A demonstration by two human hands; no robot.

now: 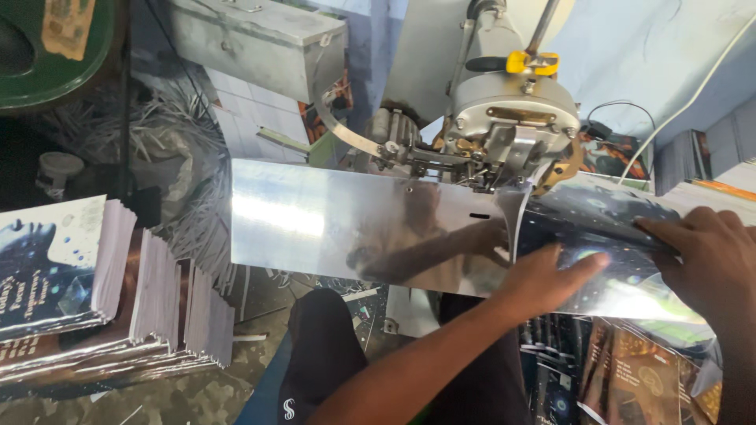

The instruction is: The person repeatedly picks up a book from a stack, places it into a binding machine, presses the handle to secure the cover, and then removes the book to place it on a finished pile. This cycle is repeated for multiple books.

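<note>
Both hands flat on the glossy sheet [606, 228], no closed grip. My left hand [543, 275] has fingers spread, pressing the sheet just right of the metal plate [354, 228]. My right hand [705, 252] pins its far edge. Sheet lies under the stitching head [512, 118]. Booklet stack [94, 291] well off to the left.

A stack of dark, glossy printed booklets [59, 275] sits at my far left. My hands press a dark printed cover sheet [622, 260] at right.
</note>
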